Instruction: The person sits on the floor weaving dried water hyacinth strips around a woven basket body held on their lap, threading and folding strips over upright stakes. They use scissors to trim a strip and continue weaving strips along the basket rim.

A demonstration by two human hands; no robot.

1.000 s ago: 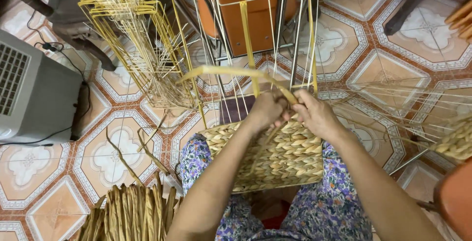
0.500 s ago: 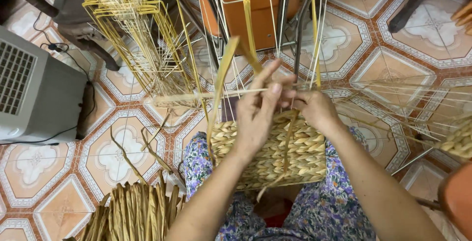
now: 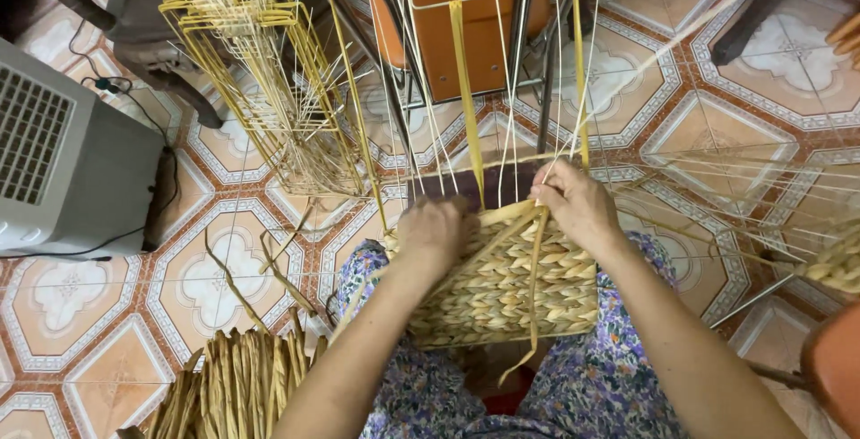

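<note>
1. The half-woven basket [image 3: 502, 287] rests on the person's lap, thin stakes rising from its top edge.
2. Left hand [image 3: 436, 231] is curled closed, pressing the basket's upper left rim.
3. Right hand [image 3: 573, 202] pinches a flat strand [image 3: 535, 287] at the top edge.
4. A wire frame [image 3: 269, 72] stands on the tiled floor beyond, a grey fan box [image 3: 67, 170] at left, a bundle of fibre [image 3: 237, 385] beside the knee.

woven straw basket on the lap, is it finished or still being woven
Unfinished: the tan woven straw basket has bare thin upright stakes rising above its woven part, and a loose flat strand hangs across it.
</note>
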